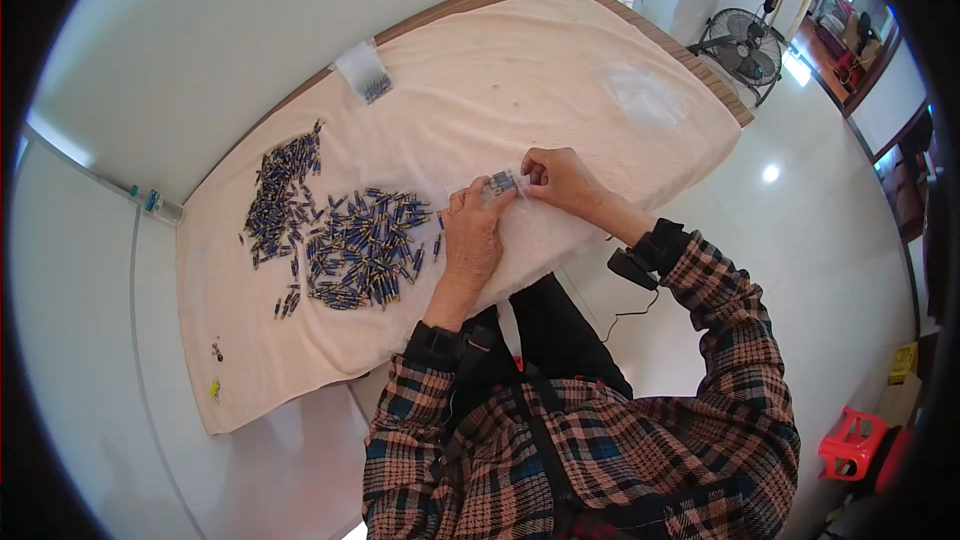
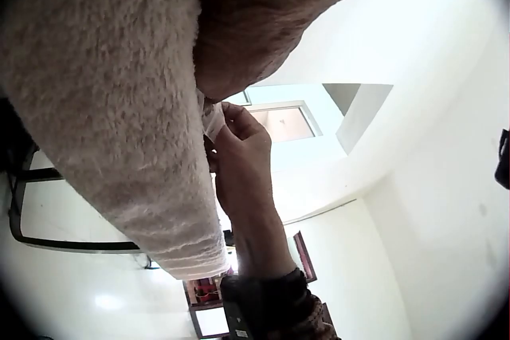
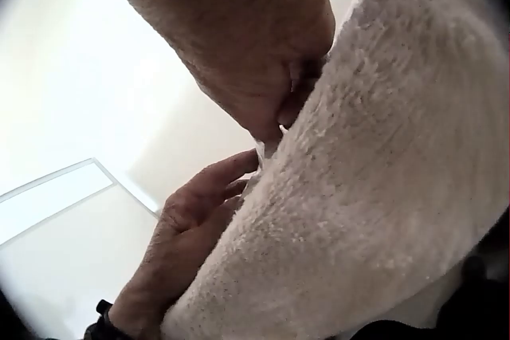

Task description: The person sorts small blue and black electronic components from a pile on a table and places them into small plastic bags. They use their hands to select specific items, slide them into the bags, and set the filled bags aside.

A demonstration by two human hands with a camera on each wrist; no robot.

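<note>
A small clear plastic bag (image 1: 502,181) with several dark blue pieces in it lies between the two hands near the cloth's front edge. The left hand (image 1: 474,235) grips the bag's left side with thumb and fingers. At the bag's right end, the right hand (image 1: 565,183) pinches the clear plastic; in the left wrist view the right hand (image 2: 245,165) holds a thin see-through edge (image 2: 211,119). Left of the left hand, a pile of blue pieces with brass-coloured ends (image 1: 368,248) is spread out. In the right wrist view the cloth hides part of the left hand (image 3: 191,232).
Another pile of blue pieces (image 1: 280,195) lies farther left on the pale cloth (image 1: 480,70). A filled clear bag (image 1: 364,72) is at the back edge, and clear plastic bags (image 1: 648,95) lie at the back right. A fan (image 1: 745,45) and a red stool (image 1: 853,442) stand on the floor.
</note>
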